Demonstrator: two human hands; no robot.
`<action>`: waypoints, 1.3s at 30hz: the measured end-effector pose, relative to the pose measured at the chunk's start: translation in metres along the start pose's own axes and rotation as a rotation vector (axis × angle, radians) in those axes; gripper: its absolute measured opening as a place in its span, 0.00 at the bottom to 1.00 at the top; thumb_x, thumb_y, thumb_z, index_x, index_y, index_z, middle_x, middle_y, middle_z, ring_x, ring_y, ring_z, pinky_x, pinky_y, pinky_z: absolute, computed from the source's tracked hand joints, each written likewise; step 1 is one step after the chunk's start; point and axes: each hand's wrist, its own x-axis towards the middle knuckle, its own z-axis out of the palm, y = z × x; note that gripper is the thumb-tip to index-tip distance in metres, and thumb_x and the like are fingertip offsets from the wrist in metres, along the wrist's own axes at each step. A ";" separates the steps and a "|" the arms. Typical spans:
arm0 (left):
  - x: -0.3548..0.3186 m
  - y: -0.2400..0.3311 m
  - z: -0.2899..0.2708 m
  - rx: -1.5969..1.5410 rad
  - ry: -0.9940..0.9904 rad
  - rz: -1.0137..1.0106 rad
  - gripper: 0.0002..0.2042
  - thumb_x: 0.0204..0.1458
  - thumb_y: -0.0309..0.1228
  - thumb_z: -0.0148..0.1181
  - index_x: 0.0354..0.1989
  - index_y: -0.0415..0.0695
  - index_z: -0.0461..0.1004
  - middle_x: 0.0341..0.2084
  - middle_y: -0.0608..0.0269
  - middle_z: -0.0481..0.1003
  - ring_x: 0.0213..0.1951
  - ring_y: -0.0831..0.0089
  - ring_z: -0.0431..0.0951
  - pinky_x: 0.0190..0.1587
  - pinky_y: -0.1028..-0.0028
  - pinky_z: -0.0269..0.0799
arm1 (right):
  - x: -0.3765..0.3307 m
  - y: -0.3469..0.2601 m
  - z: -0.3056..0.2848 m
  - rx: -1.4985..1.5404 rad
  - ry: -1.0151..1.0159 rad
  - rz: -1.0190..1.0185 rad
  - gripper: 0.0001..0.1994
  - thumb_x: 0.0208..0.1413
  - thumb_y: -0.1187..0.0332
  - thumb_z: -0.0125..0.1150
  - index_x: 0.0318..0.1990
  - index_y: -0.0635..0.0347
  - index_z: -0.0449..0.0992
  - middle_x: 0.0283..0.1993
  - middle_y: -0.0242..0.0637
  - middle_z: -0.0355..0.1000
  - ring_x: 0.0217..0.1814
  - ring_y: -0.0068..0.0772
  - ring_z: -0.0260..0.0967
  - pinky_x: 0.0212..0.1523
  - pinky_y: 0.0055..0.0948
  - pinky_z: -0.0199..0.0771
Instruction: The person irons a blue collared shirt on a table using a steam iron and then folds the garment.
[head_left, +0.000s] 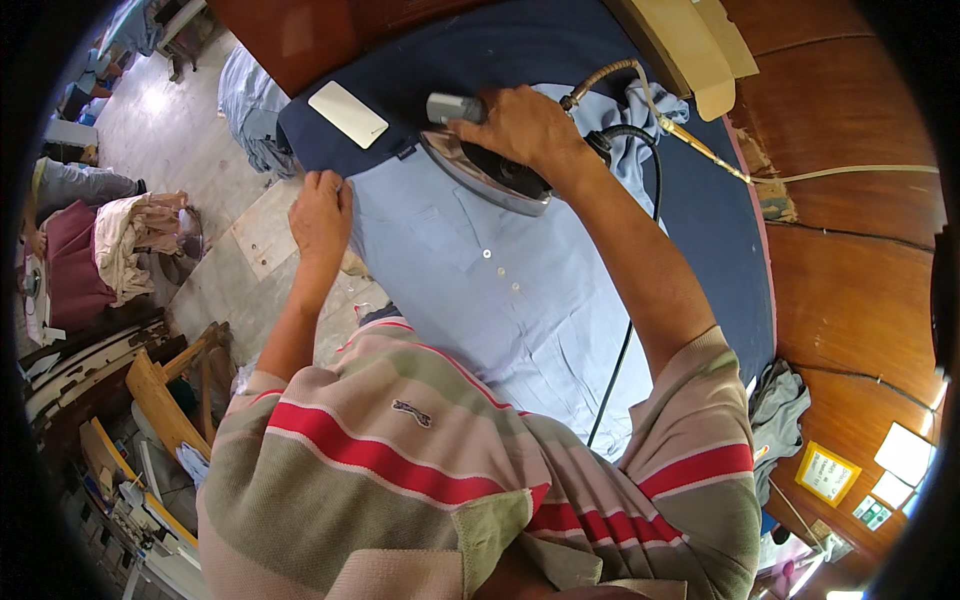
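A light blue button-up shirt (440, 290) lies spread over a dark navy pressing surface (710, 230). My right hand (530, 125) is wrapped round the handle of a steam iron (485, 185), whose metal base rests on the upper part of the shirt. At the shirt's upper left corner, my left hand (322, 215) has its fingers closed on the edge of the cloth. Pale buttons (487, 254) run down the middle of the shirt. Part of the iron's handle is hidden by my right hand.
A white flat rectangular object (348, 114) lies above the shirt. A hose (700, 148) and a black cord (657, 180) trail from the iron on the right. An open cardboard box (690, 55) stands at the far right, beside a wooden wall (840, 120). Bundled cloth (250, 105) hangs at the left.
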 end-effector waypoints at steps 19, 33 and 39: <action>-0.012 0.098 0.022 -0.170 -0.033 0.245 0.10 0.45 0.37 0.59 0.34 0.49 0.75 0.32 0.68 0.74 0.39 0.67 0.72 0.46 0.65 0.59 | -0.050 0.065 0.004 0.049 0.126 0.193 0.28 0.50 0.42 0.52 0.39 0.63 0.74 0.27 0.54 0.73 0.33 0.52 0.74 0.37 0.40 0.74; -0.005 0.100 0.036 -0.100 -0.107 0.204 0.06 0.47 0.36 0.58 0.29 0.49 0.73 0.27 0.67 0.74 0.35 0.65 0.72 0.43 0.64 0.58 | 0.000 0.059 0.011 0.061 0.165 0.125 0.29 0.49 0.42 0.52 0.42 0.63 0.74 0.33 0.52 0.75 0.37 0.50 0.75 0.41 0.39 0.74; -0.009 0.101 0.035 -0.151 -0.043 0.242 0.06 0.48 0.36 0.58 0.29 0.49 0.72 0.27 0.67 0.73 0.35 0.66 0.72 0.43 0.64 0.58 | -0.071 0.066 0.005 0.011 0.012 0.120 0.28 0.49 0.43 0.54 0.42 0.63 0.74 0.29 0.50 0.75 0.33 0.46 0.75 0.39 0.38 0.75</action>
